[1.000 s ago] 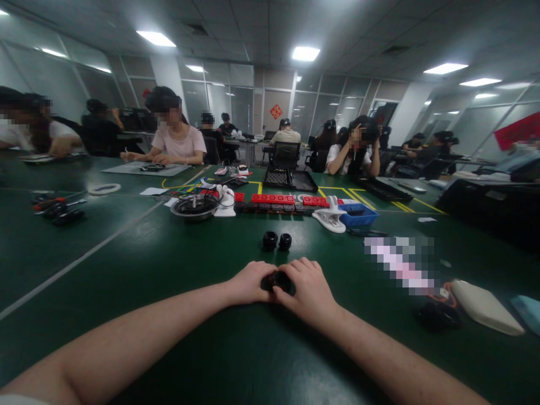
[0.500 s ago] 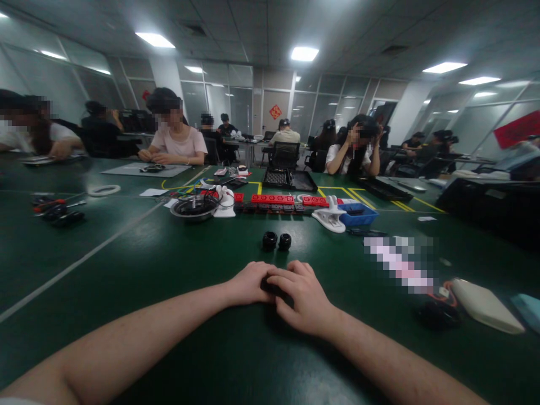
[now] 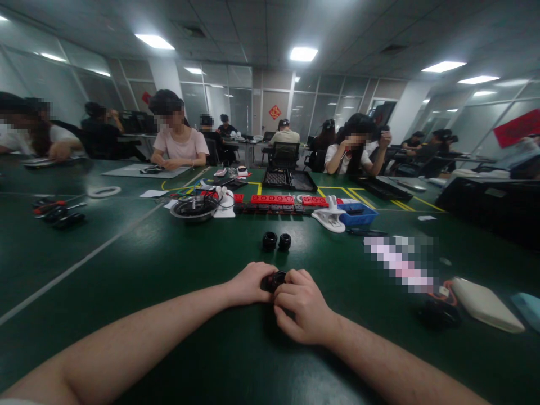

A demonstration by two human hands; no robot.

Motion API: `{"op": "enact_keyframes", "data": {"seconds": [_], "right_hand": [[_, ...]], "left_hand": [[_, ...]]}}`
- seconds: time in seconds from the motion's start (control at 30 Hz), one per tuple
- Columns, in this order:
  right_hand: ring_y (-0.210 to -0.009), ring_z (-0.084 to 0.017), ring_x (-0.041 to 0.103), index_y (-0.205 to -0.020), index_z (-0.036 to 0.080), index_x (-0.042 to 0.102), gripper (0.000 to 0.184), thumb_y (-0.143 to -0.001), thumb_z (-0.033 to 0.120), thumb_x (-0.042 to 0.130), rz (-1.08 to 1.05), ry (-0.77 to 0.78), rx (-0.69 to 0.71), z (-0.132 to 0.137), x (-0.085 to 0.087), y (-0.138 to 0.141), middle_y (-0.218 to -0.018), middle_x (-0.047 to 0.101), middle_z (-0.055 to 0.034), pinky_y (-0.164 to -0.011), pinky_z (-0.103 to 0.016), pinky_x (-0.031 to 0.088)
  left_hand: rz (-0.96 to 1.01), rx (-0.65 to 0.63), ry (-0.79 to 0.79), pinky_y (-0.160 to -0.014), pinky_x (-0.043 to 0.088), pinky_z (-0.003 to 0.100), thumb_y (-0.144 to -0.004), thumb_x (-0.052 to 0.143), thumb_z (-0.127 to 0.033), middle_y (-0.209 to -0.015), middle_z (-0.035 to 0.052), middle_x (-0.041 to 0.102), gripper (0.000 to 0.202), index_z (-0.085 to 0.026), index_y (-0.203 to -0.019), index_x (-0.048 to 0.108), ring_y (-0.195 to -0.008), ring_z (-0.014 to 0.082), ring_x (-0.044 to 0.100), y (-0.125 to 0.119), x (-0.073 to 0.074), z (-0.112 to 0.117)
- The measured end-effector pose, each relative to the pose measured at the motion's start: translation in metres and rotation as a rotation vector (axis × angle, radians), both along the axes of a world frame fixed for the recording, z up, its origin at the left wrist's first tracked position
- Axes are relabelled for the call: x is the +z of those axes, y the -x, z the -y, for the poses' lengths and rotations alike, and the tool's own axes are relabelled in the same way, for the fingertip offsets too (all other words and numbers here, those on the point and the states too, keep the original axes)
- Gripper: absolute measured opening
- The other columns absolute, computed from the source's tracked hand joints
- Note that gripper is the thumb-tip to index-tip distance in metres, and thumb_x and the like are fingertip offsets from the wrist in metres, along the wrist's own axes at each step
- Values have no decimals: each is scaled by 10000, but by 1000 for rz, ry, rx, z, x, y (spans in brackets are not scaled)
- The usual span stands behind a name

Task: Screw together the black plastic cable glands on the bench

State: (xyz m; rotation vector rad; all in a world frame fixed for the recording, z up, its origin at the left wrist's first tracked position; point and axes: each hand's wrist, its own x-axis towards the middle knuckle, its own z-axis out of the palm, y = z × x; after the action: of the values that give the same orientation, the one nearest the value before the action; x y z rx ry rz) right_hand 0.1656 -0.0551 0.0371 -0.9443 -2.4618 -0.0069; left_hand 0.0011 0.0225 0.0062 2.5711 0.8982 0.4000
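Note:
My left hand [image 3: 253,283] is wrapped round a black round plastic fitting [image 3: 277,279], which looks like a cable gland with an open hollow end. Against the right side of that fitting, my right hand [image 3: 302,306] has its fingers curled, the fingertips on its rim. Part of the fitting is hidden by the fingers. Just beyond my hands, two more black fittings stand side by side on the green table, the left fitting [image 3: 269,241] and the right fitting [image 3: 285,242].
Farther back are a bowl of black parts [image 3: 194,207], a row of red blocks [image 3: 272,199], a white clamp [image 3: 329,218] and a blue bin [image 3: 358,214]. Tools [image 3: 59,211] lie at left; a cream case [image 3: 487,304] lies at right. Several people sit across the table.
My right fingers have curled and drawn back a little, uncovering the fitting's hollow end. My left hand keeps its place. Across the table, one person's hand has moved away from their head.

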Motion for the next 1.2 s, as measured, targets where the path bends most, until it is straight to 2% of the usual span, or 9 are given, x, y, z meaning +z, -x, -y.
{"op": "enact_keyframes", "data": {"seconds": [0.13, 0.27, 0.33, 0.47, 0.57, 0.7, 0.97, 1.07, 1.2], "right_hand": [[-657, -157, 415, -600, 178, 561, 238, -758, 252, 400, -35, -56, -37, -1, 5, -2, -587, 558, -25, -622, -319, 274], [-717, -181, 443, -797, 156, 587, 196, -759, 315, 479, -70, -42, -260, -6, 12, -3, -725, 585, -51, -632, -313, 291], [-767, -198, 460, -912, 145, 570, 282, -742, 368, 541, -41, 5, -364, -9, 12, -2, -809, 591, -63, -655, -316, 306], [-787, -211, 473, -905, 171, 572, 349, -697, 450, 607, 39, 63, -435, -14, 6, -1, -827, 594, -54, -681, -327, 316], [-785, -207, 473, -861, 178, 583, 288, -704, 418, 615, 72, 69, -430, -15, 3, 0, -808, 595, -49, -683, -326, 317], [-806, -201, 461, -915, 180, 581, 241, -727, 331, 582, 83, 78, -365, -14, 6, -1, -845, 593, -50, -698, -322, 319], [-827, -196, 428, -1020, 188, 554, 321, -702, 185, 510, 62, 103, -213, -8, 10, 2, -998, 599, -52, -721, -326, 311], [-813, -196, 418, -978, 182, 567, 277, -709, 206, 506, 45, 106, -170, -6, 10, 3, -1050, 593, -55, -726, -335, 307], [-797, -186, 420, -866, 192, 588, 174, -721, 213, 495, 61, 90, -126, -4, 9, 4, -934, 624, -33, -711, -326, 303]], "left_hand": [[0, 2, 2, -700, 369, 276, -660, 640, -371, -853, 2, 577, 326, -189, -915, 549, -779, 187, 524, 0, 1, 0], [15, -9, 3, -689, 364, 276, -675, 626, -441, -834, 2, 576, 350, -188, -903, 549, -772, 190, 522, -1, -1, -1], [15, -12, 6, -685, 363, 277, -679, 617, -477, -841, 7, 575, 387, -187, -925, 549, -778, 195, 522, 0, -2, -2], [14, -9, 10, -712, 367, 292, -675, 623, -479, -883, 18, 580, 421, -188, -968, 544, -802, 204, 523, 1, -3, -2], [19, -9, 14, -730, 372, 299, -670, 628, -469, -894, 16, 582, 425, -191, -979, 541, -809, 202, 523, 0, -3, -2], [12, -1, 3, -718, 380, 293, -667, 636, -409, -878, 14, 583, 374, -184, -953, 547, -806, 201, 527, 0, -3, -2], [10, 15, 19, -730, 378, 297, -640, 652, -323, -868, -2, 590, 296, -188, -885, 559, -804, 199, 537, -1, -2, -1], [22, 4, 9, -702, 376, 287, -641, 650, -313, -849, -7, 592, 266, -189, -860, 566, -786, 196, 540, -2, -3, -1], [41, -32, 2, -720, 373, 282, -657, 643, -330, -868, -19, 596, 277, -208, -893, 564, -816, 194, 538, -2, -5, -3]]}}
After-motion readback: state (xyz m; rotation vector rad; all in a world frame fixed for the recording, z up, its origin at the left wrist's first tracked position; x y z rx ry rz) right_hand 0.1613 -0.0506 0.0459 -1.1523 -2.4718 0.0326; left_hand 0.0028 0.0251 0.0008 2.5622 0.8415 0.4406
